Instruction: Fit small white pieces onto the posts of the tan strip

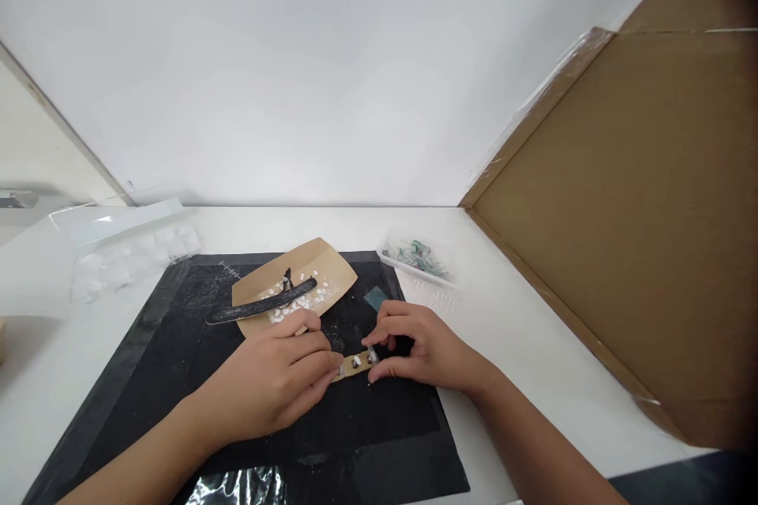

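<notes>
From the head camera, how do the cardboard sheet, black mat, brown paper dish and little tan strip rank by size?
1. cardboard sheet, cut off by the frame
2. black mat, partly covered by arms
3. brown paper dish
4. tan strip, clearly smallest

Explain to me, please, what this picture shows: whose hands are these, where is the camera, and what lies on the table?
No machine is here: a person works with two bare hands, and the one camera sits on that person's head, looking forward and down. The left hand and the right hand hold a small tan strip by its two ends, over a black mat on a white table. Behind them lies a tan card with small white bits and a dark file. A clear tray of greenish parts stands to the right, a clear box to the left, and a cardboard sheet at the far right.
</notes>
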`<action>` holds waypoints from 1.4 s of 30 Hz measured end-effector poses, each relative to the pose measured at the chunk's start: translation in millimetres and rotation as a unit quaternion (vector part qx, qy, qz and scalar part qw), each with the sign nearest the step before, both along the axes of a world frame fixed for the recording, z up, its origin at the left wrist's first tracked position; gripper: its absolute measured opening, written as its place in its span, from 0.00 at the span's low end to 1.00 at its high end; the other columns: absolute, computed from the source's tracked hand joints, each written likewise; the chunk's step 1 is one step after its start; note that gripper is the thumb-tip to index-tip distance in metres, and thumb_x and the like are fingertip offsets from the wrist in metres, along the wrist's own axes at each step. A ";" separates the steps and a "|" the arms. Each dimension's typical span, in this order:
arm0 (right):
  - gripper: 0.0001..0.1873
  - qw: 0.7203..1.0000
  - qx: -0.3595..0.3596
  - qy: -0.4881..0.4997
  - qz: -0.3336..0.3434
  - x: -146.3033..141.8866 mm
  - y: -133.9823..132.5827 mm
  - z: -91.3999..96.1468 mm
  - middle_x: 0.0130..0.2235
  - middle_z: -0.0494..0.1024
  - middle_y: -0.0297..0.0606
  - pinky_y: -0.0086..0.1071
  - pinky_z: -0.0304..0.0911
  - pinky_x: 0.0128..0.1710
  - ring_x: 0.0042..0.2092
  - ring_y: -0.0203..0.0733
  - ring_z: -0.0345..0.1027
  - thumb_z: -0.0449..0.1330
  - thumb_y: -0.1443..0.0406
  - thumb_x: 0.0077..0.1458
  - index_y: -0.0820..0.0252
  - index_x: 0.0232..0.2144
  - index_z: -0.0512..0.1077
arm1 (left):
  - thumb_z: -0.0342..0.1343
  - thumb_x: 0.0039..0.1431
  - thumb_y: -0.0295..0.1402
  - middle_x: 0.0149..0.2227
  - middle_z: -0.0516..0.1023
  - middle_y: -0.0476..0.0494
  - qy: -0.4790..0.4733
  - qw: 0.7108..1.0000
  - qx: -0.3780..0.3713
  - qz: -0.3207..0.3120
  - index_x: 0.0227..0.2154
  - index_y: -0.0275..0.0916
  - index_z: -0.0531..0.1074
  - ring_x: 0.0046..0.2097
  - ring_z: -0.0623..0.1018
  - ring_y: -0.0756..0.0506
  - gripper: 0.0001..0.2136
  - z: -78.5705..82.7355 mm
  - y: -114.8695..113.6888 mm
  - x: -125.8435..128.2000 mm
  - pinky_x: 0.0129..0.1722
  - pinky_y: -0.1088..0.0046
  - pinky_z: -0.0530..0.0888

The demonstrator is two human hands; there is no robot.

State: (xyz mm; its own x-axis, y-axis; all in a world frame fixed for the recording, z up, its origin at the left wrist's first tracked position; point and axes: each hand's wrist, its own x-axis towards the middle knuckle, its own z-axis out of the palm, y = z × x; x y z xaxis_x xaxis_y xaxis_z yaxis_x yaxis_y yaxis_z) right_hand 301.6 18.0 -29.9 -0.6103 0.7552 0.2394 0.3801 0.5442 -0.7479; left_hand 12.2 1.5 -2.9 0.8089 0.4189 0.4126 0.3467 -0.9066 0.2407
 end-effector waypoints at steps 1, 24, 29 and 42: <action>0.20 1.000 -0.001 0.001 0.000 -0.1 -0.1 -0.4 0.36 0.74 0.34 0.29 0.69 0.34 0.34 0.35 0.70 0.76 0.52 0.51 0.54 0.42 0.82 | 0.53 0.69 0.23 0.35 0.79 0.42 0.002 1.000 0.000 -0.002 0.46 0.34 0.76 0.38 0.74 0.43 0.08 -0.1 -0.1 0.0 0.50 0.58 0.75; 0.21 0.999 -0.022 -0.029 0.000 0.6 -3.1 0.6 0.39 0.74 0.35 0.31 0.69 0.36 0.36 0.36 0.70 0.75 0.50 0.53 0.53 0.44 0.79 | 0.54 0.70 0.24 0.36 0.80 0.43 -0.017 1.000 0.009 -0.003 0.47 0.34 0.77 0.39 0.75 0.43 0.08 -3.9 0.4 -1.4 0.51 0.57 0.75; 0.22 0.999 -0.022 -0.030 0.001 0.5 -3.1 2.7 0.39 0.75 0.36 0.32 0.69 0.36 0.36 0.37 0.70 0.75 0.51 0.52 0.54 0.45 0.78 | 0.55 0.70 0.24 0.36 0.80 0.42 -0.019 1.000 0.013 -0.002 0.47 0.35 0.76 0.40 0.75 0.43 0.08 -4.5 0.6 -1.3 0.50 0.58 0.75; 0.09 0.991 -0.112 0.072 -0.010 -2.8 -3.5 7.9 0.39 0.77 0.38 0.29 0.63 0.30 0.33 0.35 0.70 0.69 0.58 0.61 0.56 0.40 0.81 | 0.58 0.69 0.28 0.38 0.79 0.44 -0.025 1.000 -0.005 -0.002 0.46 0.36 0.75 0.41 0.75 0.44 0.06 -3.6 -0.5 -0.8 0.53 0.58 0.73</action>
State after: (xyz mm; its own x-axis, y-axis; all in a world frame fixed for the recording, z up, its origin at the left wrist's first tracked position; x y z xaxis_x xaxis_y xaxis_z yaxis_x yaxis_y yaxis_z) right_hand 298.8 14.5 -22.0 -0.5657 0.8111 0.1483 0.2690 0.3516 -0.8967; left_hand 11.4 1.0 -6.5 0.7890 0.4198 0.4486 0.3306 -0.9055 0.2659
